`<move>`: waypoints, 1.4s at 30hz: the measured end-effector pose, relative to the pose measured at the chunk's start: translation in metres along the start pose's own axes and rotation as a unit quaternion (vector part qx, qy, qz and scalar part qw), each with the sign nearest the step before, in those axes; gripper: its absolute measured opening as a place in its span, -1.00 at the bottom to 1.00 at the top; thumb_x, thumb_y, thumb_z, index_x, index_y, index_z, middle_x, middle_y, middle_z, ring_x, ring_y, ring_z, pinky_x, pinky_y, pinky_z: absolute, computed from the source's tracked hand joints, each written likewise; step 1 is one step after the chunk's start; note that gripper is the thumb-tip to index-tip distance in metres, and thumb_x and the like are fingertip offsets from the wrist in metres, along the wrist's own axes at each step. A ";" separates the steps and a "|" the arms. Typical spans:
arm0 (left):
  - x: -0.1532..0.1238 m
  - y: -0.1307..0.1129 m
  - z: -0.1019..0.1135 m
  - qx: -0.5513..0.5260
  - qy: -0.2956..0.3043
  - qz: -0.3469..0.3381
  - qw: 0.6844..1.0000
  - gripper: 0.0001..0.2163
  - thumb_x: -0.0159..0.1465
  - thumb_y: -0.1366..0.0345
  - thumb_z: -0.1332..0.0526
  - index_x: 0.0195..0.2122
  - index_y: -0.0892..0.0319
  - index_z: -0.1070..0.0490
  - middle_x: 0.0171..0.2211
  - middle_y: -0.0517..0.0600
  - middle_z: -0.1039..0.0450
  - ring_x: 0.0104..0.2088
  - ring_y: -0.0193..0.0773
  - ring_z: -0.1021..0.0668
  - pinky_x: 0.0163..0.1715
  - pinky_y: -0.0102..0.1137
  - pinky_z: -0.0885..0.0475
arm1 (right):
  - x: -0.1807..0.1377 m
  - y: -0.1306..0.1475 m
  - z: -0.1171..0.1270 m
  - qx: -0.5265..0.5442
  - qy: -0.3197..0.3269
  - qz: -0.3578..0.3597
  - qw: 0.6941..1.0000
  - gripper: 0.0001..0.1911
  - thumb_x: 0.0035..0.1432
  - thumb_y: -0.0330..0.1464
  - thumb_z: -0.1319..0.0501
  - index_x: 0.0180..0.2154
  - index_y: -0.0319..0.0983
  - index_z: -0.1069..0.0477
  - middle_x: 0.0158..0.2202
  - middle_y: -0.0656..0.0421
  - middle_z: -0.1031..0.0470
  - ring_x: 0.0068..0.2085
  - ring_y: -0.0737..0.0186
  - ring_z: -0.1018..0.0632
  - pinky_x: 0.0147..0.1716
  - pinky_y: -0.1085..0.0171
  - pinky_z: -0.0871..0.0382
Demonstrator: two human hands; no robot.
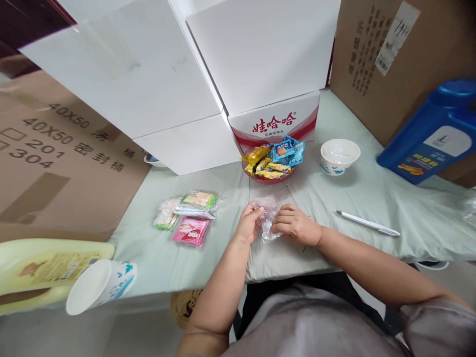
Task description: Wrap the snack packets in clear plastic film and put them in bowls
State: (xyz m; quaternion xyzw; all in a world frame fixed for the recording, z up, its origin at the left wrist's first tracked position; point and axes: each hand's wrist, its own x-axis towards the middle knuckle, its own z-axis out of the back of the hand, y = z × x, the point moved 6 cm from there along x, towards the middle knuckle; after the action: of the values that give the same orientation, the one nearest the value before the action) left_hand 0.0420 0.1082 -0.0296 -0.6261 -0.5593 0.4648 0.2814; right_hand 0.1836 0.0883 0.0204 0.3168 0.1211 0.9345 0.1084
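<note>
A crinkled clear plastic bag is between my hands, low over the table's near side. My left hand pinches its left edge between thumb and fingers. The curled fingers of my right hand close on its right side; my right thumb is hidden. Just beyond the bag, a red bowl holds yellow and blue snack packets. To the left of my hands lie a pink packet, a green-and-yellow packet and a clear-wrapped packet.
White boxes stand behind the bowl. A paper bowl, a white pen and a blue bottle are to the right. On the left, a paper cup leans near a yellow bottle at the table edge. Cardboard boxes flank both sides.
</note>
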 end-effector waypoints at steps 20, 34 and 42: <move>-0.012 0.009 -0.022 0.078 0.093 0.006 0.993 -0.63 0.01 0.24 -0.44 -0.15 0.17 -0.50 -0.25 -0.01 -0.56 -0.25 -0.27 -0.56 -0.24 -0.42 -0.39 | -0.018 -0.048 0.008 0.080 -0.206 -0.285 0.933 -0.85 0.20 -0.23 -0.20 -0.29 -0.19 -0.38 -0.16 0.04 -0.42 -0.11 0.13 -0.48 -0.13 0.16 -0.38; -0.006 0.006 -0.010 0.121 0.003 -0.087 0.989 -0.64 0.02 0.06 -0.43 -0.28 0.20 -0.50 -0.41 -0.06 -0.50 -0.41 -0.36 -0.49 -0.34 -0.45 -0.39 | -0.018 -0.057 -0.003 0.193 -0.191 -0.319 0.908 -0.82 0.25 -0.30 -0.09 -0.20 -0.22 -0.40 -0.27 0.10 -0.54 -0.25 0.21 -0.53 -0.24 0.25 -0.40; -0.006 0.001 -0.007 0.150 -0.019 -0.114 0.982 -0.63 -0.03 0.07 -0.44 -0.30 0.22 -0.51 -0.44 -0.05 -0.49 -0.47 -0.38 -0.47 -0.43 -0.48 -0.37 | -0.017 -0.058 -0.007 0.218 -0.173 -0.301 0.912 -0.85 0.20 -0.30 -0.15 -0.25 -0.20 -0.45 -0.33 0.14 -0.52 -0.30 0.23 -0.51 -0.25 0.25 -0.39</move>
State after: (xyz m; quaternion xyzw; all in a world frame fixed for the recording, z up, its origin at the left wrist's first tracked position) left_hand 0.0493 0.1034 -0.0255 -0.4998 -0.5559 0.5205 0.4125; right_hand 0.1992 0.1371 -0.0116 0.4380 0.3909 0.7383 0.3320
